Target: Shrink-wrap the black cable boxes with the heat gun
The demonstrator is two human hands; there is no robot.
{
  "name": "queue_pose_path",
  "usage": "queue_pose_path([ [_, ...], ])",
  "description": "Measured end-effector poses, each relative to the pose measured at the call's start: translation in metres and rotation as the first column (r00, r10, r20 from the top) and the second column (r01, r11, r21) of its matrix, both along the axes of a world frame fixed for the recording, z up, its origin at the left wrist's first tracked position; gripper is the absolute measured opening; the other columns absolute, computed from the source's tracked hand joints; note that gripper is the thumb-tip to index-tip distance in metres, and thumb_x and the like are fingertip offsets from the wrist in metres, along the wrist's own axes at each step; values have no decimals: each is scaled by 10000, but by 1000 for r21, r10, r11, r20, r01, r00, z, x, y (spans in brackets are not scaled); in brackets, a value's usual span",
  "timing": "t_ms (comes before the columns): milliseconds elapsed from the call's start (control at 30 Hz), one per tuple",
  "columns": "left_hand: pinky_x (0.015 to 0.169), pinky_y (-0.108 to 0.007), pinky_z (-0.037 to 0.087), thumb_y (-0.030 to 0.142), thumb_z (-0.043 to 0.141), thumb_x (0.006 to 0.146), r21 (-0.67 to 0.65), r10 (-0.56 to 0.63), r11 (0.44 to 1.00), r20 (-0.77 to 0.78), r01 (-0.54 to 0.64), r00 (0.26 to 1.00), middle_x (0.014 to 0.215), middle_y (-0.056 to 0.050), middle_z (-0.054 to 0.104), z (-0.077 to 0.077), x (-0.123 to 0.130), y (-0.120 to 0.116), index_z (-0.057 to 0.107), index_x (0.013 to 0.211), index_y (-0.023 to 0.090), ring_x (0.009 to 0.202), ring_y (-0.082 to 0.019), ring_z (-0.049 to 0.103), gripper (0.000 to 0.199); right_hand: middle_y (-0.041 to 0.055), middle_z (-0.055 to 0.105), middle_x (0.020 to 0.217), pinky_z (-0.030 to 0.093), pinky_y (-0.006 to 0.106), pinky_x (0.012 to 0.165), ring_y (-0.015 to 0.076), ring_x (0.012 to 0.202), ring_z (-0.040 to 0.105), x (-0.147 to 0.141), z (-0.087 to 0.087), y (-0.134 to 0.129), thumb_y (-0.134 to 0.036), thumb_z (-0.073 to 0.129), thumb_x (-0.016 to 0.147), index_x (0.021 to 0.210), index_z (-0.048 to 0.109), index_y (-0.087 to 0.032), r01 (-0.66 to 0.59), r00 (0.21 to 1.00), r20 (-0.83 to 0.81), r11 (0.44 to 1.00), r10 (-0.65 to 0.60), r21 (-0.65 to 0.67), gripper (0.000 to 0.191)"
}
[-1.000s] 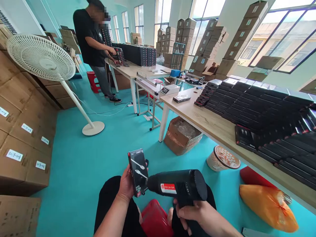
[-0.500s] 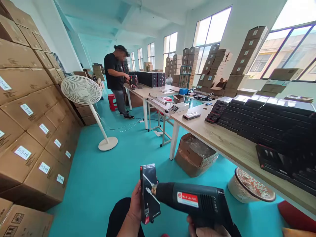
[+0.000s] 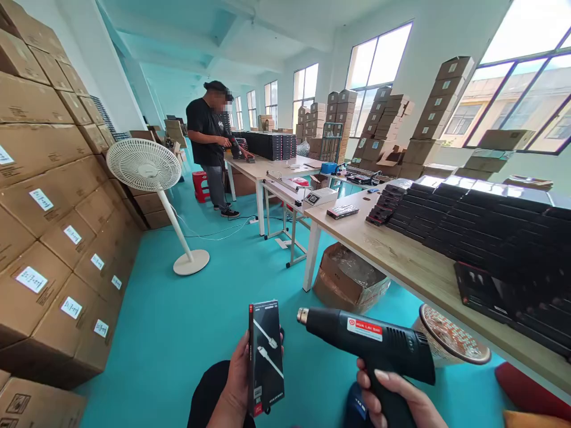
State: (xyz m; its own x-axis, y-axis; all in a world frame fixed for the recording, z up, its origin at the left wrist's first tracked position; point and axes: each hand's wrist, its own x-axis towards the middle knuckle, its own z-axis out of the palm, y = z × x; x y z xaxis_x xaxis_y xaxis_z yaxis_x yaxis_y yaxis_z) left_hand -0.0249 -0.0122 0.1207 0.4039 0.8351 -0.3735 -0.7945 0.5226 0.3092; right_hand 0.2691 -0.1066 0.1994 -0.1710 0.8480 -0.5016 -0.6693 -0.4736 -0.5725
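Observation:
My left hand [image 3: 238, 371] is wrapped round a slim black retail box [image 3: 267, 359] with a white cable printed on its front and red on its left edge. The box stands nearly upright in front of me. In my right hand [image 3: 395, 395] is a dark heat gun [image 3: 361, 339], gripped by its handle, with a red and white label on its barrel. Its metal nozzle points left toward the box, with a gap between the two. What my right index finger does at the trigger is partly hidden.
A long table [image 3: 401, 244] at right bears stacked black boxes [image 3: 482, 220]. Beneath it are an open carton [image 3: 343, 285] and a round bin [image 3: 446, 351]. A white fan [image 3: 190, 261] stands left, beside piled cartons [image 3: 49, 249]. Another person [image 3: 207, 131] works at the far table.
The heat gun has moved right and up, so its nozzle no longer overlaps the box front. The box has shifted slightly left. At the far table, the other person's arms have moved.

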Motion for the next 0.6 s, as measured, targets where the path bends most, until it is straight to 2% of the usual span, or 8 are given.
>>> queue_pose_path([
  [67,897,-402,575,448,598,945,7,-21,1000,6,21,1000,1101,-181,779,-2,3,-1,677,1274,75,928,-295,766,504,31,677,774,462,217,484,110,579,564,1,-2,-1,-311,894,672,952,747,-139,70,991,-111,997,-72,-27,360],
  [200,882,-406,577,451,631,923,-28,-88,996,-39,87,995,1062,-202,783,-1,11,-2,681,1244,41,886,-303,768,523,30,693,755,457,187,448,93,550,565,-2,5,-3,-273,902,667,947,744,-121,82,979,-185,996,-84,-20,355],
  [300,837,-403,588,457,626,922,-47,-116,992,-59,113,992,1045,-201,785,-1,15,-5,659,1275,40,847,-297,770,547,26,693,759,465,185,460,88,558,568,-2,13,-3,-268,894,685,950,735,-119,71,982,-171,997,-74,-24,343],
  [433,793,-397,598,455,635,914,-81,-126,989,-67,121,990,1018,-191,791,-6,15,-10,653,1284,52,838,-305,774,547,20,676,767,460,189,475,88,573,564,-2,15,-1,-298,897,675,967,716,-122,45,991,-128,999,-48,-30,386],
  [533,761,-391,605,433,635,918,-83,-121,990,-102,113,987,936,-172,799,-12,14,-12,677,1246,55,791,-302,776,503,21,672,767,454,190,474,92,575,562,-13,18,-1,-328,881,679,964,720,-127,19,995,-100,1000,-20,-11,385],
  [600,717,-379,605,426,623,927,-96,-129,989,-133,117,983,856,-155,797,-13,15,-13,707,1190,68,750,-295,774,452,26,675,763,449,203,464,103,566,566,-25,23,0,-340,857,674,951,726,-125,-40,997,-65,999,42,34,374],
])
